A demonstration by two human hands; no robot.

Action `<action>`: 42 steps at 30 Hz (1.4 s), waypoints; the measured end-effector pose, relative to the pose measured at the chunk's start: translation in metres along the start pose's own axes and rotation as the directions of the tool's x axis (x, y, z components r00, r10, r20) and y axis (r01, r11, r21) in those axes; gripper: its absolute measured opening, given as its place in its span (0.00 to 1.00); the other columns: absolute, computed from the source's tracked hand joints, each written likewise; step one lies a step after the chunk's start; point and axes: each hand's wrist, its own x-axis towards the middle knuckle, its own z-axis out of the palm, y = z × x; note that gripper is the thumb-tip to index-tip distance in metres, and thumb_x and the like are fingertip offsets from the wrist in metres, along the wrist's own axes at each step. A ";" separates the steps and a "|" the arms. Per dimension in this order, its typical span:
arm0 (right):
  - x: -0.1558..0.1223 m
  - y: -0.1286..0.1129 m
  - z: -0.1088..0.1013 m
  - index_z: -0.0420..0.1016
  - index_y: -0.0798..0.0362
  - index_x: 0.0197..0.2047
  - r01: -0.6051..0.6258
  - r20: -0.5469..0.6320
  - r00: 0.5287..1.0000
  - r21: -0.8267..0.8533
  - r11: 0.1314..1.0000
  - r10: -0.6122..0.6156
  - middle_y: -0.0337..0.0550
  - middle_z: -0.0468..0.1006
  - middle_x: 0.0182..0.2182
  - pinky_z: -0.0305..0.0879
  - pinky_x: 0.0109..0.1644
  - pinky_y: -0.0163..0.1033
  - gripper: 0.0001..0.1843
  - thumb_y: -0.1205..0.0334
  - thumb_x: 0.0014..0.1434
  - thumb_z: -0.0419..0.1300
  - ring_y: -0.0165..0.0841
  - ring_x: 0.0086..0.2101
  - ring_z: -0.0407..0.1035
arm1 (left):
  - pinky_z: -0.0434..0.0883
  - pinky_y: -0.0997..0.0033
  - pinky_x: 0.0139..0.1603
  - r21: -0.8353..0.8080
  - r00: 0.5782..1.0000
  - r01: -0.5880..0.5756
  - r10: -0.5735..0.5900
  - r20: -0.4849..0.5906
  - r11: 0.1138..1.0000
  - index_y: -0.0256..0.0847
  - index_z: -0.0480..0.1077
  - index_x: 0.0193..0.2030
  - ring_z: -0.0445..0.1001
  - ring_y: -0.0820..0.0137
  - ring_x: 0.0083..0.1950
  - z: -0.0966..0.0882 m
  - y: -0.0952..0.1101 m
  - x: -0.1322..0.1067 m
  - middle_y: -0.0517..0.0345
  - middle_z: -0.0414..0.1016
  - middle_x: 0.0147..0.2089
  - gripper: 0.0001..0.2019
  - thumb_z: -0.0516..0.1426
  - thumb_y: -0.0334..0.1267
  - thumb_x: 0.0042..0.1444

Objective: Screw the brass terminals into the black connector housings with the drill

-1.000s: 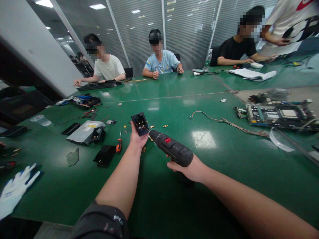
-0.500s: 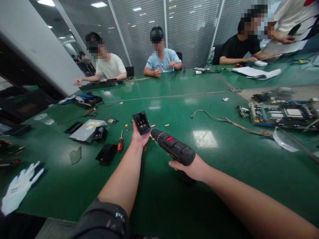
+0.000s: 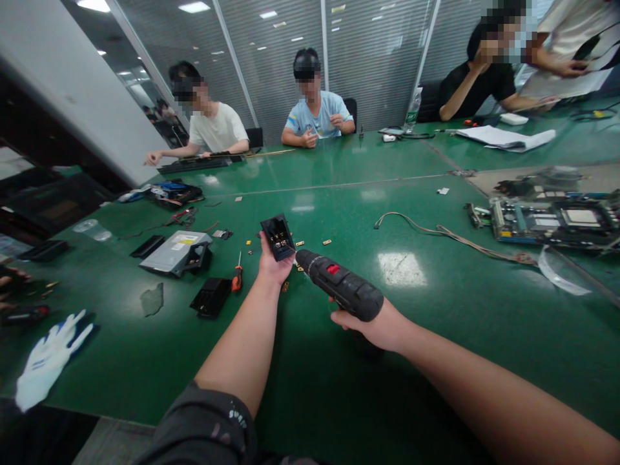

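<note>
My left hand (image 3: 274,266) is closed around a small black plastic housing (image 3: 278,236), tilted up, with brass-coloured metal parts inside. My right hand (image 3: 371,320) grips a black cordless drill (image 3: 341,284) with a red switch on top. The drill's chuck points left at the lower right edge of the housing; whether the bit touches it I cannot make out. Several small brass pieces (image 3: 327,242) lie on the green table around the housing. An orange-handled screwdriver (image 3: 237,279) and another black housing (image 3: 210,297) lie left of my left forearm.
On the left are a silver metal box (image 3: 175,252), a white glove (image 3: 52,361) and a clear plastic cup (image 3: 92,229). A cable (image 3: 436,230) and circuit boards (image 3: 557,219) lie to the right. Several people sit or stand across the table (image 3: 339,194), near a bottle (image 3: 413,108).
The view has shifted slightly, while both hands keep their hold on the housing and drill. Across the table at right, a person in black has raised a hand to the head.
</note>
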 end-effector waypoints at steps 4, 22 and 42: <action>0.000 0.000 0.000 0.72 0.44 0.40 -0.006 -0.015 1.000 -0.006 1.000 0.006 0.37 0.77 0.32 0.74 0.39 0.47 0.13 0.53 0.62 0.72 0.38 0.33 0.74 | 0.82 0.68 0.40 0.014 1.000 -0.009 0.009 0.004 1.000 0.44 0.86 0.49 0.84 0.67 0.34 0.002 0.000 -0.001 0.56 0.86 0.38 0.31 0.74 0.73 0.64; 0.000 -0.001 0.000 0.74 0.46 0.40 -0.013 -0.011 1.000 0.009 1.000 0.014 0.36 0.78 0.32 0.73 0.39 0.45 0.12 0.57 0.62 0.74 0.37 0.33 0.74 | 0.82 0.68 0.39 0.017 1.000 -0.013 0.013 -0.005 1.000 0.44 0.85 0.48 0.84 0.67 0.35 0.002 0.000 0.000 0.56 0.85 0.38 0.32 0.73 0.74 0.64; 0.000 -0.002 0.001 0.73 0.45 0.40 -0.025 -0.013 1.000 -0.002 1.000 0.025 0.39 0.78 0.32 0.74 0.39 0.47 0.14 0.51 0.61 0.72 0.39 0.33 0.75 | 0.81 0.67 0.41 -0.005 0.999 0.008 -0.008 -0.032 1.000 0.42 0.86 0.50 0.84 0.66 0.35 0.004 0.000 -0.003 0.56 0.86 0.38 0.33 0.70 0.75 0.67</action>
